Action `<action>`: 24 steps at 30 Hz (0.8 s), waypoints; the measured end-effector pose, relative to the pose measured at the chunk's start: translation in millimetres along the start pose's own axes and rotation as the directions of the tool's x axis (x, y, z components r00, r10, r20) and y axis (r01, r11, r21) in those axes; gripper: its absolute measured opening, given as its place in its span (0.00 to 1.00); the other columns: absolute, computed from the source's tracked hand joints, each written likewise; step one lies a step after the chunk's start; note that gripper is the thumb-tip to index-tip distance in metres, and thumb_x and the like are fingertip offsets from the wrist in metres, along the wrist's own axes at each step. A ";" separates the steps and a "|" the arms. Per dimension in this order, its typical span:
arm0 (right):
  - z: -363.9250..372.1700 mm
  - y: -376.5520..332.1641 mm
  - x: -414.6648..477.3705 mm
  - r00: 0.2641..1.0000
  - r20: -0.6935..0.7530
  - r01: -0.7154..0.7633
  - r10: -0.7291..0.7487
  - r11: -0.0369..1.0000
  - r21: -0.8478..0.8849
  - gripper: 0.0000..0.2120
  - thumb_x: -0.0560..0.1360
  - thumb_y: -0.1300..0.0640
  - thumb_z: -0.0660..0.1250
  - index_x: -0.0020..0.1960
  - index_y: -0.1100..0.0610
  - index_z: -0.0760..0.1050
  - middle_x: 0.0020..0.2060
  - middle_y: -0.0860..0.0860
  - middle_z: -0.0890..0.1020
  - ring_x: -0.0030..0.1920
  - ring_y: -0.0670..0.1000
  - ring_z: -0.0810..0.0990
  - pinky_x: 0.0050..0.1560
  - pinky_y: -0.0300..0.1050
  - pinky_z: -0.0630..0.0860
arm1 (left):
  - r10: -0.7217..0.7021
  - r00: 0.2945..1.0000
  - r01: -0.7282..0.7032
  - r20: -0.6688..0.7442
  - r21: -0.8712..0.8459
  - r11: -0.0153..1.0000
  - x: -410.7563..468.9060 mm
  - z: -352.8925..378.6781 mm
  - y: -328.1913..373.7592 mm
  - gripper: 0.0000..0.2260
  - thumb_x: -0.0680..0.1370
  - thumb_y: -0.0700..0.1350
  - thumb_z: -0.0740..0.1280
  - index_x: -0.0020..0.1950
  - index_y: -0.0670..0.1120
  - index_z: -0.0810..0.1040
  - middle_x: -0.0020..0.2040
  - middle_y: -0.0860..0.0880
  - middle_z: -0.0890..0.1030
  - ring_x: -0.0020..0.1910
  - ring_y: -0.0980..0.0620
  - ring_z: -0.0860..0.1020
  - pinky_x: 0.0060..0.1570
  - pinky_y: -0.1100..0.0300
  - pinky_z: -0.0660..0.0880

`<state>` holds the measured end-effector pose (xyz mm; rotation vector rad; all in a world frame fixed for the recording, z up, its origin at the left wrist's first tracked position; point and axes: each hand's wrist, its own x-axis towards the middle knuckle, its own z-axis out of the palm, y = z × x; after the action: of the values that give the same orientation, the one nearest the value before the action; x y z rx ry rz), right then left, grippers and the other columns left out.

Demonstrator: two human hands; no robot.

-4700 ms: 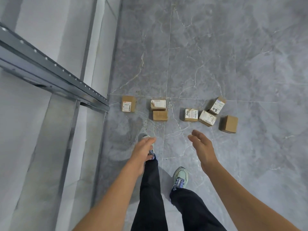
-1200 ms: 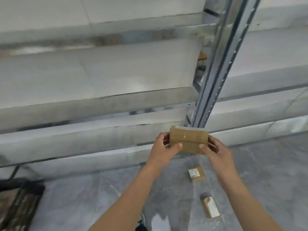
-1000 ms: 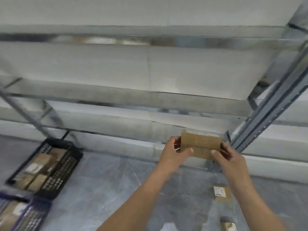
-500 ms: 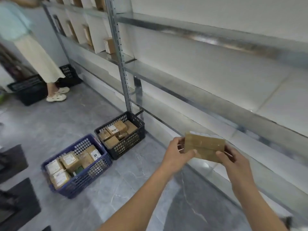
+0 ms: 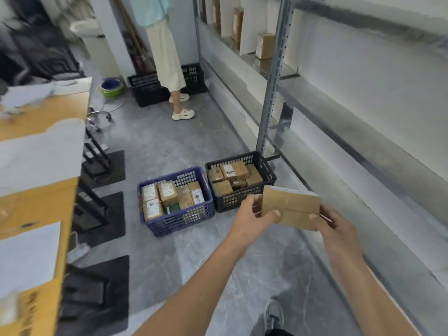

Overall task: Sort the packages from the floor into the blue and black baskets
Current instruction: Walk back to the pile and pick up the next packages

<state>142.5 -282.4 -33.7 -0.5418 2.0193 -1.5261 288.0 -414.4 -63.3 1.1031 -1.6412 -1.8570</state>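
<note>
- Currently my left grip [image 5: 252, 215] and right grip [image 5: 338, 225] pinch one package [image 5: 291, 206] midair, near the black basket [image 5: 242, 198].
- Both it and the blue basket [image 5: 180, 219] already hold several; this one is not yet dropped.

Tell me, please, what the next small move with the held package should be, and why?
Probably carry the cardboard package forward and down toward the black basket. The left hand and right hand grip its ends, short of both baskets. Its visible face is plain brown, like most in the black basket, while the blue basket holds packages showing white labels.
</note>
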 end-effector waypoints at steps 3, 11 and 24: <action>20.0 -0.3 29.6 0.994 0.112 -0.017 0.019 1.000 -0.024 0.18 0.81 0.63 0.68 0.68 0.49 0.79 0.58 0.45 0.83 0.60 0.47 0.80 0.54 0.38 0.72 | -0.028 0.996 0.027 -0.087 -0.020 0.999 13.3 -11.5 -0.8 0.22 0.77 0.48 0.76 0.69 0.52 0.75 0.64 0.54 0.80 0.61 0.58 0.78 0.57 0.64 0.75; 55.0 -3.2 102.5 0.927 0.374 -0.008 0.036 0.997 -0.076 0.21 0.82 0.61 0.68 0.73 0.48 0.76 0.61 0.45 0.82 0.63 0.47 0.79 0.55 0.39 0.73 | -0.123 0.949 0.096 -0.291 -0.105 0.990 43.0 -24.4 3.6 0.21 0.79 0.45 0.74 0.71 0.50 0.73 0.62 0.54 0.81 0.61 0.58 0.78 0.53 0.67 0.74; 186.9 2.8 169.0 0.791 0.593 -0.006 0.150 0.971 -0.237 0.21 0.81 0.61 0.68 0.72 0.46 0.75 0.60 0.40 0.82 0.60 0.39 0.78 0.63 0.44 0.75 | -0.302 0.816 0.176 -0.493 -0.287 0.942 87.8 -106.2 -31.5 0.20 0.79 0.45 0.73 0.70 0.51 0.73 0.63 0.55 0.80 0.62 0.56 0.78 0.52 0.66 0.74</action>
<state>131.6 -523.6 -105.8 -0.8964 1.6694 -0.9025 324.8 -540.1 -116.6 1.6006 -0.9793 -1.6198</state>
